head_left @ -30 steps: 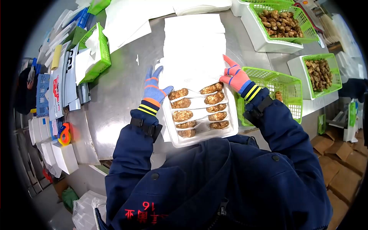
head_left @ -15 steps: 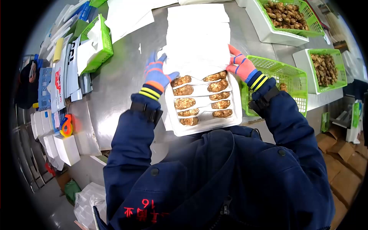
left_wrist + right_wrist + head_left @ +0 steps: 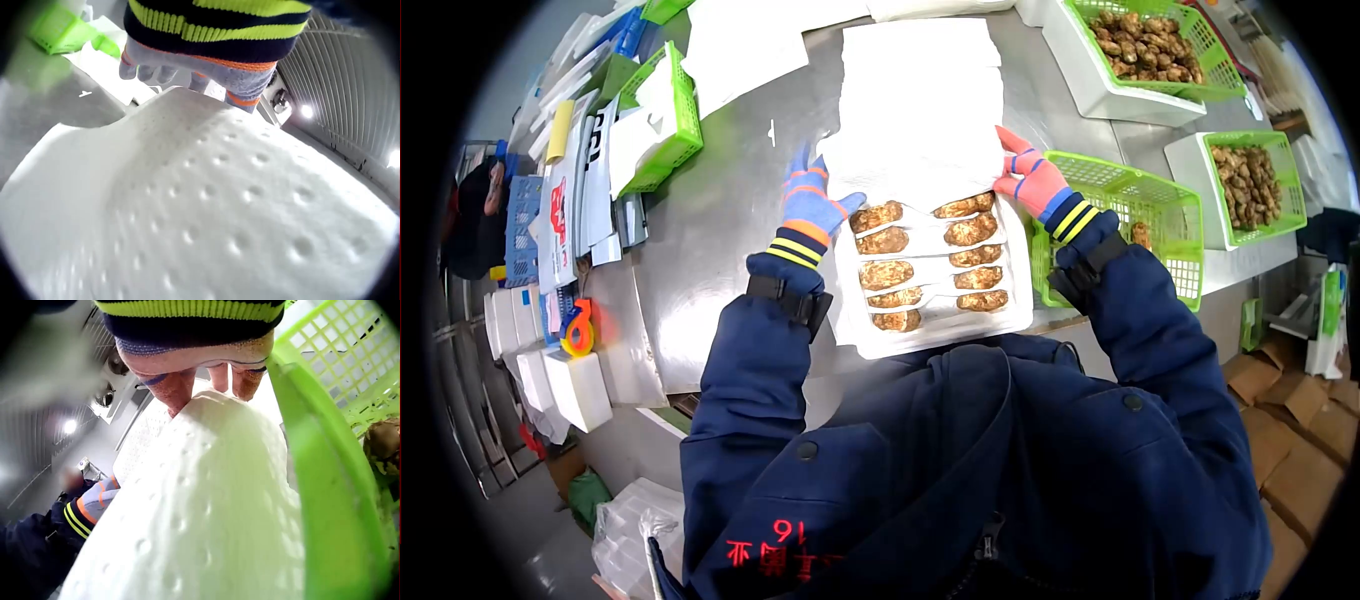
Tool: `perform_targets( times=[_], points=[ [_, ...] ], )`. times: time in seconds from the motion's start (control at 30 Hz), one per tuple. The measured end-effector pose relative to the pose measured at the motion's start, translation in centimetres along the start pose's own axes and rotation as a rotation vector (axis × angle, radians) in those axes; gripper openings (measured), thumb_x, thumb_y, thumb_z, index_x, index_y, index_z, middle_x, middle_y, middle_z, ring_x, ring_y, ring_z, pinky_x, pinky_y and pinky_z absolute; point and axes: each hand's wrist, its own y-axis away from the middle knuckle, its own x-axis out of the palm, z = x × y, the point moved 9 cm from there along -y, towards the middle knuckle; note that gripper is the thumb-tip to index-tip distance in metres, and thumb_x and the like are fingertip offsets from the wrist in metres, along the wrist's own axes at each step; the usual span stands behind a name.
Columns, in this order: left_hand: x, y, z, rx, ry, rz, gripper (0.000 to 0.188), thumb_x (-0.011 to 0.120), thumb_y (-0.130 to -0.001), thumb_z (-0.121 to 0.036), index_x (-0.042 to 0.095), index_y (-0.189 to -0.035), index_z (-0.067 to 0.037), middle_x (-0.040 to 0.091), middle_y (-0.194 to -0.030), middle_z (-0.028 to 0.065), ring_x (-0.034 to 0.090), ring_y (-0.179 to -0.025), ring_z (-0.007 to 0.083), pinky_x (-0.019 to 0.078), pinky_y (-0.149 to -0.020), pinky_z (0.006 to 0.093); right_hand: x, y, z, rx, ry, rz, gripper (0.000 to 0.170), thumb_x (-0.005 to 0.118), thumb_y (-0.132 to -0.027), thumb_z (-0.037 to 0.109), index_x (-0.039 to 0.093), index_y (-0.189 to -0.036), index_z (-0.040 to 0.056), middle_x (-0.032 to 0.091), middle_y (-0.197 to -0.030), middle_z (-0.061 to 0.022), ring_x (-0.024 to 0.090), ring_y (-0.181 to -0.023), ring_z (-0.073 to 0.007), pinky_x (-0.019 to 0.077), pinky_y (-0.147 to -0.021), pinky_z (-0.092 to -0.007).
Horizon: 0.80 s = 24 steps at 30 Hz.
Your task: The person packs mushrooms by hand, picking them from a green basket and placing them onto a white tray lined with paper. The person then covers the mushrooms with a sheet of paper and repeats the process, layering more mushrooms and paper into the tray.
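A white foam box [image 3: 940, 345] sits before me, with brown, knobbly mushroom-like pieces [image 3: 972, 231] in two columns on white liner paper. White paper [image 3: 920, 120] extends across its far part. My left hand [image 3: 812, 208], in a grey-blue striped glove, lies along the left side; its fingers are straight and spread, the thumb at the rim. My right hand [image 3: 1035, 182], in a pink striped glove, grips the right edge. In the right wrist view its thumb and fingers [image 3: 247, 384] straddle the top of a dimpled white surface [image 3: 200, 506].
A green basket [image 3: 1175, 195] stands close right of the box, holding a few brown pieces. Farther right, two green baskets [image 3: 1215, 90] full of them sit on white boxes. Paper sheets [image 3: 745, 65] and another green basket [image 3: 685, 120] lie left, plus a tape dispenser [image 3: 580, 328].
The whole head view has shifted slightly up, then settled. Both hands stay at the sides of the box, and the pieces inside lie as before.
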Motion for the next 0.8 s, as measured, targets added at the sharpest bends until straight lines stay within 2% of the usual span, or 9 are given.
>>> perform_targets(
  times=[0.1,0.2,0.23,0.33,0.37,0.47,0.5,0.7,0.8],
  points=[
    [-0.8,-0.3,-1.2,-0.002,-0.026,0.048,0.065,0.074,-0.063,-0.041,0.059,-0.116,-0.005,0.035,-0.136,0.0222,0.041,-0.120,0.0362,0.0357,-0.101,0.0397,0.0,-0.1,-0.2,-0.015,0.019,0.007,0.016,0.068,-0.071,0.011,0.061,-0.077,-0.0029,0.033,-0.143,-0.0159,0.040,-0.124,-0.0294,0.0349,-0.099,-0.0334],
    [1.7,-0.7,1.0,-0.121,0.153,0.324,0.056,0.079,-0.062,-0.027,0.061,-0.106,0.002,0.036,-0.137,0.0197,0.043,-0.120,0.0310,0.0378,-0.098,0.0365,0.1,0.2,0.3,0.045,-0.004,0.003,0.019,0.067,-0.071,0.009,0.061,-0.082,-0.0050,0.032,-0.143,-0.0169,0.042,-0.123,-0.0289,0.0353,-0.099,-0.0327],
    [3.0,-0.5,2.8,-0.042,0.555,0.163,0.046,0.077,-0.065,-0.017,0.063,-0.106,-0.001,0.036,-0.138,0.0170,0.047,-0.118,0.0272,0.0415,-0.095,0.0341,0.2,0.1,0.0,0.051,0.000,0.002,0.020,0.066,-0.071,0.008,0.061,-0.084,-0.0053,0.032,-0.143,-0.0172,0.042,-0.123,-0.0288,0.0353,-0.099,-0.0325],
    [1.1,1.4,2.2,-0.009,0.616,0.011,0.042,0.074,-0.067,-0.009,0.063,-0.107,0.000,0.040,-0.136,0.0140,0.049,-0.116,0.0243,0.0415,-0.096,0.0328,0.1,0.1,0.5,0.057,0.076,0.016,0.024,0.066,-0.071,0.008,0.062,-0.090,-0.0055,0.033,-0.141,-0.0197,0.042,-0.123,-0.0302,0.0351,-0.100,-0.0330],
    [1.9,2.0,1.7,-0.050,0.655,0.116,0.059,0.073,-0.068,-0.005,0.051,-0.123,0.001,0.042,-0.134,0.0136,0.049,-0.117,0.0238,0.0401,-0.098,0.0338,0.2,0.3,1.3,0.049,0.094,0.005,0.025,0.066,-0.071,0.009,0.062,-0.091,-0.0055,0.033,-0.141,-0.0202,0.042,-0.122,-0.0306,0.0351,-0.100,-0.0334],
    [1.7,2.9,-0.4,-0.068,1.090,0.036,0.082,0.071,-0.068,0.000,0.028,-0.138,0.000,0.041,-0.133,0.0141,0.049,-0.117,0.0237,0.0400,-0.099,0.0347,0.7,0.0,1.4,-0.030,0.210,0.032,0.033,0.070,-0.070,0.017,0.063,-0.092,-0.0067,0.033,-0.140,-0.0225,0.044,-0.119,-0.0332,0.0358,-0.100,-0.0347],
    [2.6,3.1,0.3,-0.092,0.918,0.056,0.095,0.070,-0.068,0.004,0.011,-0.142,-0.004,0.042,-0.132,0.0147,0.049,-0.116,0.0236,0.0422,-0.096,0.0343,0.8,0.1,1.3,-0.067,0.269,0.029,0.034,0.070,-0.069,0.019,0.063,-0.091,-0.0071,0.033,-0.140,-0.0228,0.045,-0.119,-0.0336,0.0362,-0.099,-0.0346],
    [3.3,3.0,0.8,-0.187,1.107,0.024,0.082,0.065,-0.072,0.006,0.020,-0.140,-0.002,0.046,-0.129,0.0150,0.051,-0.114,0.0227,0.0455,-0.092,0.0314,0.4,0.2,0.6,0.108,0.054,-0.066,0.031,0.071,-0.071,0.024,0.065,-0.075,-0.0065,0.034,-0.140,-0.0227,0.049,-0.114,-0.0331,0.0385,-0.096,-0.0326],
    [4.1,2.5,1.2,-0.243,1.154,0.100,0.081,0.066,-0.070,0.005,0.025,-0.138,-0.004,0.055,-0.115,0.0133,0.054,-0.107,0.0219,0.0464,-0.088,0.0322,0.4,-0.1,0.1,0.129,0.094,-0.082,0.031,0.070,-0.071,0.025,0.065,-0.072,-0.0054,0.037,-0.138,-0.0227,0.050,-0.112,-0.0333,0.0395,-0.094,-0.0328]
  ],
)
